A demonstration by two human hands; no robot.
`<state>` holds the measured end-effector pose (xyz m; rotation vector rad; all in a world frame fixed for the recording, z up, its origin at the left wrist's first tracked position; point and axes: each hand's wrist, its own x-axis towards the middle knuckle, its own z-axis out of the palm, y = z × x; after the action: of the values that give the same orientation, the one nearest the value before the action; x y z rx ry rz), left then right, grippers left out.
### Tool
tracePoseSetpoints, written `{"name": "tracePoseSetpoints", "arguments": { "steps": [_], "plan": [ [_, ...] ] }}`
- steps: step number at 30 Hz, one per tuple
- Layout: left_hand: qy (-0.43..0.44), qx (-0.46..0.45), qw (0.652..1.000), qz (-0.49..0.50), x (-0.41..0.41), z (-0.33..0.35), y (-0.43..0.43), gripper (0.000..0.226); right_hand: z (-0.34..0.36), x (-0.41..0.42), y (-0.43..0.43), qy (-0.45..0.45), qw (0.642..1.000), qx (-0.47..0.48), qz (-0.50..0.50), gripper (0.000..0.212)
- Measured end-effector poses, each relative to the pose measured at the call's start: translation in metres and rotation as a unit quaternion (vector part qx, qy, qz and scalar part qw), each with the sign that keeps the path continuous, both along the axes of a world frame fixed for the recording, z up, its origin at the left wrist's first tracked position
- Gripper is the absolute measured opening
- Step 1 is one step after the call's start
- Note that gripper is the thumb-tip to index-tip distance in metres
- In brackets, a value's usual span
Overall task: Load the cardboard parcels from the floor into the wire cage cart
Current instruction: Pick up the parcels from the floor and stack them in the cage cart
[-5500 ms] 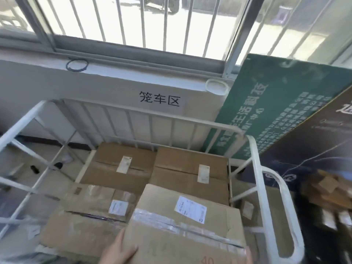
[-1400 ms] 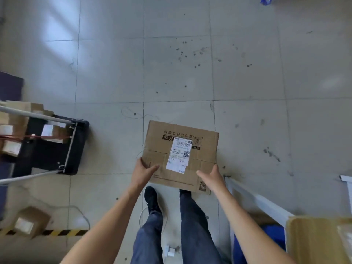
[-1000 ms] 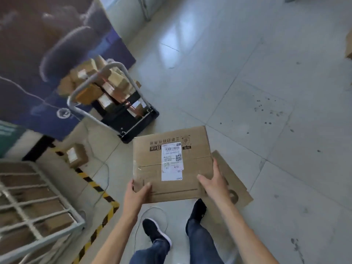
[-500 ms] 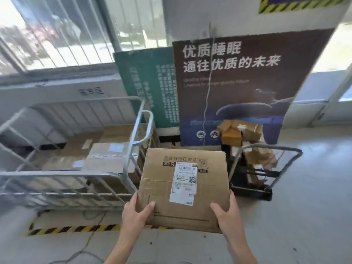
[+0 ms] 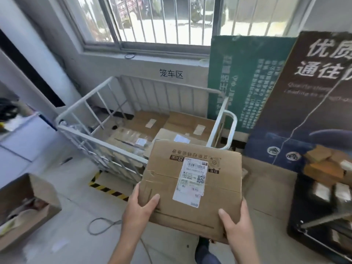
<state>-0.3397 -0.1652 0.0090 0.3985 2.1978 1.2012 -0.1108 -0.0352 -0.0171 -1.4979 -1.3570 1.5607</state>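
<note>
head view: left hand (image 5: 138, 213) and right hand (image 5: 239, 226) grip the cardboard parcel (image 5: 219, 195) near the cage cart (image 5: 101, 139).

Single head view, downward and forward, close over cart (image 5: 99, 139)

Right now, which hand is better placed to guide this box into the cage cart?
Probably left. The left hand and right hand both grip near corners of the parcel, but the cart lies ahead-left, on the left hand's side.

Cannot see near corner of wire cage cart (image 5: 106, 144) behind parcel (image 5: 162, 187); cannot read dark poster (image 5: 304, 111) fully, cut by right edge
</note>
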Motion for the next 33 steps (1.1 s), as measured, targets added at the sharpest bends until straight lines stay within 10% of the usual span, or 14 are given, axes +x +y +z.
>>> {"name": "tracePoseSetpoints", "arguments": {
  "steps": [15,33],
  "plan": [
    [0.035,0.03,0.994,0.097,-0.217,-0.002,0.141,0.084,-0.002,-0.247,0.196,0.014,0.99,-0.027,0.135,0.08],
    [-0.079,-0.195,0.95,-0.231,-0.41,-0.253,0.351,0.089,-0.197,-0.385,0.286,-0.196,0.954,-0.221,-0.054,0.084]
  ]
}}
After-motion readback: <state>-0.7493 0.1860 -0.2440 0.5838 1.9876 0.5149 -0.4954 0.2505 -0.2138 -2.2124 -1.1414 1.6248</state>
